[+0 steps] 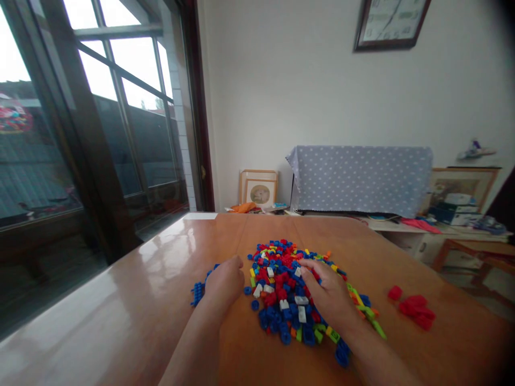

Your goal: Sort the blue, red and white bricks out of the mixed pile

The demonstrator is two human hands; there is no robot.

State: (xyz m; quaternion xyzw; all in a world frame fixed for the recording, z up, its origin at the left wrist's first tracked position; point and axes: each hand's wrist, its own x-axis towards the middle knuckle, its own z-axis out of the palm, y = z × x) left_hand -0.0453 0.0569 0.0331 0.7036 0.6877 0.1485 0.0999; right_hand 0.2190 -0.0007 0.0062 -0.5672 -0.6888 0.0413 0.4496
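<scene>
Hovering over a pile of plastic toy bricks (277,284), the right hand (330,289) is keeping its thumb and forefinger slightly parted, with a white brick (298,272) lying just beyond their tips; whether it is gripping anything, I cannot tell. The left hand (225,279) is curling inward near the pile's left edge, hiding most of its fingers, so its hold is unclear too. The pile is spreading beneath the right hand and across the gap between both, probably sitting there to suit either hand. Outside the left hand, studded blue pieces (198,294) are lying apart, seemingly sorted from the mixture. The bricks are showing bright blue, red, white, yellow, lime and orange, blocky shapes mingling with round ones. Farther out, right of the right hand, red pieces (418,312) are resting separately on the brown table (241,367).
</scene>
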